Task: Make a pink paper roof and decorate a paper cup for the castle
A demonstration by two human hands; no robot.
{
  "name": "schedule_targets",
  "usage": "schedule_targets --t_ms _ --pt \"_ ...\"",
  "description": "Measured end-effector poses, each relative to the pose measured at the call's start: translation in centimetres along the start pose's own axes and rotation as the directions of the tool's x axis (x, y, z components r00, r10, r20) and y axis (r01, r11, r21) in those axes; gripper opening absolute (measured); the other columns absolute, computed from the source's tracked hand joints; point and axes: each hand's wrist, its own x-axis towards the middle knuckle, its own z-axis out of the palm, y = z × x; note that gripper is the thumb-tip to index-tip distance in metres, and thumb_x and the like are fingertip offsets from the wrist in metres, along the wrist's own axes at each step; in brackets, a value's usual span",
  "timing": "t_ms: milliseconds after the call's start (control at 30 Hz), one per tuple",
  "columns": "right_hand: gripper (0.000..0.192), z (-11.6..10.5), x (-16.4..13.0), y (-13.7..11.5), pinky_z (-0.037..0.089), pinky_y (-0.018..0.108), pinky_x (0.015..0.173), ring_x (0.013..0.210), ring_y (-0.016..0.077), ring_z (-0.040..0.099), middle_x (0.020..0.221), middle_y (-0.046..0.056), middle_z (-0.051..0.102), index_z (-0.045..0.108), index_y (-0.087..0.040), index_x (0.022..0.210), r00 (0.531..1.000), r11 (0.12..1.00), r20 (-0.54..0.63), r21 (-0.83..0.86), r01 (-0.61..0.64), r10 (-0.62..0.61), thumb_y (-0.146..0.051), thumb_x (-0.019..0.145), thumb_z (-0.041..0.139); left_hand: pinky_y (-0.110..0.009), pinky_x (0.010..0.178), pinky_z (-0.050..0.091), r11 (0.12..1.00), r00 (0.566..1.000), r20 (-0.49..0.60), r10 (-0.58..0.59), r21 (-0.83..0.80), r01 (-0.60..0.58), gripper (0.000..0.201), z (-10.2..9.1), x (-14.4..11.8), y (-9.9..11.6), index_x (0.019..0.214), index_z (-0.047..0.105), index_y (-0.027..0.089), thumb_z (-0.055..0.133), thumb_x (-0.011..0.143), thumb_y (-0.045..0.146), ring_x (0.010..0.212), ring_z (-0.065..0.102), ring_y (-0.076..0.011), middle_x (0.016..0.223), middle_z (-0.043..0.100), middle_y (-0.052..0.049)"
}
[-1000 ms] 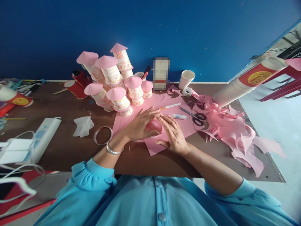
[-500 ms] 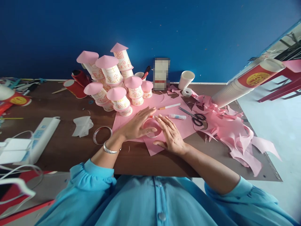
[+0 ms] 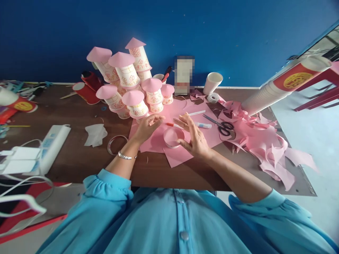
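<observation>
A short, round pink-and-white cup piece stands on a pink paper sheet between my hands. My left hand is held to its left, apart from it, fingers loosely bent and holding nothing. Beside its right edge is my right hand, fingers spread and the thumb close to the rim; whether they touch I cannot tell. An orange-tipped marker lies behind the cup piece, partly covered by my right hand. To the right are a glue stick and dark-handled scissors.
Several decorated cup towers with pink cone roofs stand at the back left. Pink scraps and leaning stacked cups occupy the right. A tape ring, white paper scrap and power strip lie left.
Both hands have moved apart, away from the cup piece, which now shows more fully. My left hand has shifted left and its fingers are more bent. The whole view has tilted slightly.
</observation>
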Motion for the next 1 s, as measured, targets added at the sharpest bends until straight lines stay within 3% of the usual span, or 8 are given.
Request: schedule_targets --t_ms 167,400,667,833,1000 --pt "0.097 0.4 0.5 0.0 0.048 0.06 0.118 0.151 0.0333 0.049 0.149 0.019 0.064 -0.003 -0.022 0.17 0.993 0.999 0.118 0.036 0.026 -0.03 -0.061 0.102 0.054 -0.037 0.088 0.058 0.999 1.0 -0.009 0.027 0.026 -0.027 0.051 0.1 0.5 -1.0 0.098 0.077 0.019 0.07 0.085 0.068 0.1 0.073 -0.0262 0.104 0.081 -0.009" --pt "0.095 1.2 0.1 -0.1 0.05 0.058 0.117 0.145 0.0317 0.056 0.145 0.019 0.067 -0.001 -0.019 0.169 0.995 1.0 0.095 0.016 -0.026 0.024 -0.054 0.103 0.058 -0.038 0.089 0.057 0.998 0.998 0.027 0.057 -0.003 -0.057 0.049 0.1 0.7 -1.7 0.098 0.076 0.017 0.07 0.085 0.064 0.099 0.074 -0.0264 0.104 0.081 -0.011" --pt "0.096 0.2 1.4 -0.7 0.051 0.057 0.117 0.149 0.0298 0.053 0.151 0.015 0.064 -0.003 -0.025 0.17 0.995 0.999 0.085 0.022 -0.045 0.043 -0.043 0.102 0.063 -0.04 0.09 0.058 0.994 0.998 0.018 0.058 0.09 -0.059 0.045 0.0 0.8 -1.3 0.094 0.075 0.019 0.066 0.085 0.062 0.096 0.074 -0.0264 0.101 0.082 -0.009" --pt "0.097 0.7 2.3 -1.1 0.052 0.056 0.117 0.144 0.0287 0.058 0.144 0.013 0.069 0.0 -0.025 0.17 0.988 0.998 0.141 0.021 -0.062 0.059 -0.04 0.1 0.066 -0.039 0.086 0.059 0.996 0.998 0.026 0.053 0.065 -0.055 0.052 0.0 0.7 -1.0 0.095 0.074 0.018 0.067 0.083 0.068 0.095 0.074 -0.0272 0.101 0.081 -0.011" --pt "0.096 1.4 1.9 -1.0 0.056 0.051 0.113 0.132 0.0272 0.067 0.13 0.01 0.077 0.006 -0.023 0.17 0.991 0.996 0.114 0.059 -0.072 0.065 -0.035 0.099 0.069 -0.038 0.089 0.058 0.998 0.998 0.026 0.065 0.004 -0.065 0.051 0.1 0.6 -1.3 0.095 0.074 0.017 0.07 0.084 0.067 0.094 0.074 -0.025 0.101 0.081 -0.012"
